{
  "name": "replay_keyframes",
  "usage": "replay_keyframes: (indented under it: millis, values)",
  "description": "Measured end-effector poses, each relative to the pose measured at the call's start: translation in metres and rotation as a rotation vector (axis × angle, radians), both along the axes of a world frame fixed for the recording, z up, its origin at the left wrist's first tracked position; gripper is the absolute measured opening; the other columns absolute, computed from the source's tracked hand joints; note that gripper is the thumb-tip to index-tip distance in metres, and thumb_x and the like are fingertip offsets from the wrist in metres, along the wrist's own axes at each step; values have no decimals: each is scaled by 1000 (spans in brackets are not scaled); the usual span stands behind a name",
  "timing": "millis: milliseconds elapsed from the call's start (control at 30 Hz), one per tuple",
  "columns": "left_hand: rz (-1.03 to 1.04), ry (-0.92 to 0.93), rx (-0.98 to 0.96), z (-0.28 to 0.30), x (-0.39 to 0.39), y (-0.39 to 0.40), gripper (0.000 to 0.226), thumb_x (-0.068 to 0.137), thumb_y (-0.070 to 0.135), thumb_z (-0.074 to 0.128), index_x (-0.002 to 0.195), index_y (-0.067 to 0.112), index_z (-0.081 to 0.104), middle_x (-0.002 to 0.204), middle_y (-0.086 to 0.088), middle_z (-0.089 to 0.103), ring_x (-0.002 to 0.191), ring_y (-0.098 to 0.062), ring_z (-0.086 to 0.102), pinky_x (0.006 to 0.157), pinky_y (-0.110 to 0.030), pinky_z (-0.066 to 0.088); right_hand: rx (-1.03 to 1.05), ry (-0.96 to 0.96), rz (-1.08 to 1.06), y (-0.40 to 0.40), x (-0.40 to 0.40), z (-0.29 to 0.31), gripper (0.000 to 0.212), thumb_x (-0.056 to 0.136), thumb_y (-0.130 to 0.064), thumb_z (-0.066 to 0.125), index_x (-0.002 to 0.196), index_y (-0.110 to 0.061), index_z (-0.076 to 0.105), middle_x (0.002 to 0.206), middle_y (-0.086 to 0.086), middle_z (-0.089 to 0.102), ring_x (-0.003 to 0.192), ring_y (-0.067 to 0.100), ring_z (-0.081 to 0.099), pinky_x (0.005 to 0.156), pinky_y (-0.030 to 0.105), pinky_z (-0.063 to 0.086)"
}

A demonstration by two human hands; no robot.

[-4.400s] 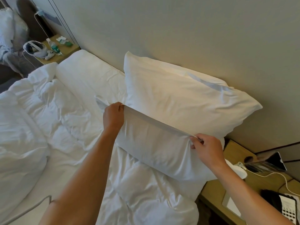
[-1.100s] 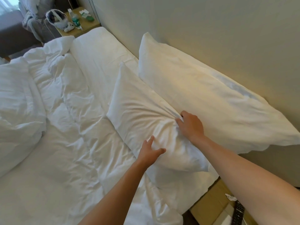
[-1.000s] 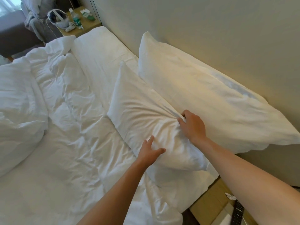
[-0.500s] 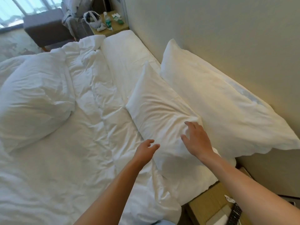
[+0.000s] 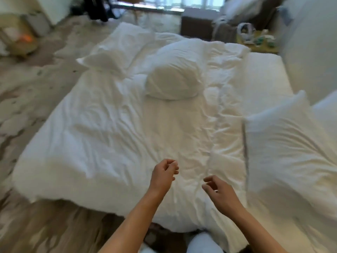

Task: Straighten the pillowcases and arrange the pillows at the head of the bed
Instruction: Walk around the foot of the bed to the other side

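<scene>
You have let go of the near pillow (image 5: 290,156) — both hands are now off it and hang over the rumpled duvet (image 5: 113,136), your view having swung from the wall toward the middle of the bed. Your left hand (image 5: 163,175) is loosely curled with nothing in it, and your right hand (image 5: 219,190) is half spread, fingers bent, also empty; neither touches the bedding as far as the blurred frame shows. Half a second ago your right palm lay on that pillow and your left hovered just beside it; a second ago you were pinching its case. So that pillow reads as placed at the head of the bed, on your right, with another one behind it just showing at the frame edge. What is left, by the look of it: a bunched pillow (image 5: 173,77) lying mid-bed, well apart from your hands, and a flatter pillow (image 5: 104,60) further off toward the far left corner. The bunched one is likely your next reach — its case looks twisted and needs pulling straight.
</scene>
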State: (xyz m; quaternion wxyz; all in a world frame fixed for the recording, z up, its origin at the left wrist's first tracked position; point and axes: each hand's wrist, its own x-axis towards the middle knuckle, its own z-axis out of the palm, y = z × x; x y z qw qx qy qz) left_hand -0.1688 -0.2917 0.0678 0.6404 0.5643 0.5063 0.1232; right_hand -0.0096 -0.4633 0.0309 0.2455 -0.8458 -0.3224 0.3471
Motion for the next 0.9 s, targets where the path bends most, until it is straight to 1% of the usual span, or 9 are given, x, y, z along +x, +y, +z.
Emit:
replay_keyframes:
  millis: [133, 267, 367, 433, 500, 600, 667, 767, 900]
  values:
    - [248, 32, -2, -3, -168, 14, 14, 99, 39, 59, 101, 32, 71, 94, 15, 76, 92, 2, 70, 84, -27, 57, 40, 59, 245, 84, -134, 11, 23, 98, -45, 65, 117, -33, 69, 101, -19, 72, 94, -6, 66, 76, 12, 48]
    - [563, 53, -54, -4, -311, 7, 14, 98, 38, 61, 98, 32, 73, 91, 17, 75, 90, -1, 71, 81, -27, 55, 82, 110, 491, 162, -263, 27, 21, 100, -44, 62, 117, -33, 69, 107, -18, 71, 98, -5, 64, 80, 14, 47]
    - [744, 66, -85, -3, -388, -4, 16, 98, 37, 61, 90, 37, 75, 88, 14, 76, 87, -2, 72, 81, -31, 58, 119, 162, 610, 209, -344, 41, 19, 102, -41, 61, 115, -32, 70, 108, -17, 71, 99, -4, 65, 82, 14, 49]
    - [841, 70, -114, -4, -425, -6, 18, 98, 39, 60, 88, 38, 75, 88, 13, 77, 86, -3, 73, 82, -33, 60, 137, 180, 668, 235, -388, 46, 15, 102, -39, 61, 113, -35, 70, 106, -20, 70, 97, -5, 66, 79, 11, 48]
    - [929, 65, -146, -7, -453, 0, 19, 98, 39, 60, 90, 33, 76, 88, 12, 78, 88, -6, 74, 85, -36, 62, 128, 192, 719, 257, -423, 47, 15, 103, -38, 60, 112, -35, 70, 106, -21, 70, 98, -4, 66, 78, 10, 47]
    - [1020, 37, -165, -11, -486, 29, 19, 98, 39, 60, 94, 29, 76, 89, 10, 78, 90, -8, 74, 87, -37, 62, 86, 193, 785, 288, -460, 41, 12, 103, -37, 60, 108, -37, 71, 104, -22, 71, 95, -8, 66, 72, 5, 47]
    - [1044, 13, -153, -11, -504, 63, 19, 98, 39, 60, 94, 29, 76, 89, 9, 78, 89, -8, 74, 86, -36, 62, 61, 187, 808, 310, -477, 35, 9, 102, -36, 61, 104, -39, 70, 101, -22, 71, 93, -11, 65, 69, 3, 46]
    - [1053, -26, -128, -8, -537, 132, 20, 98, 37, 60, 93, 26, 76, 90, 6, 78, 91, -12, 74, 82, -33, 61, 27, 167, 817, 355, -501, 23, 8, 102, -36, 62, 105, -37, 70, 101, -19, 72, 92, -5, 67, 69, 7, 47]
    - [1015, -36, -49, 4, -596, 228, 22, 100, 38, 59, 96, 24, 75, 94, 4, 78, 93, -11, 73, 87, -37, 61, 20, 142, 845, 436, -548, 5, 9, 102, -35, 61, 107, -35, 69, 102, -17, 72, 95, -1, 67, 73, 9, 47]
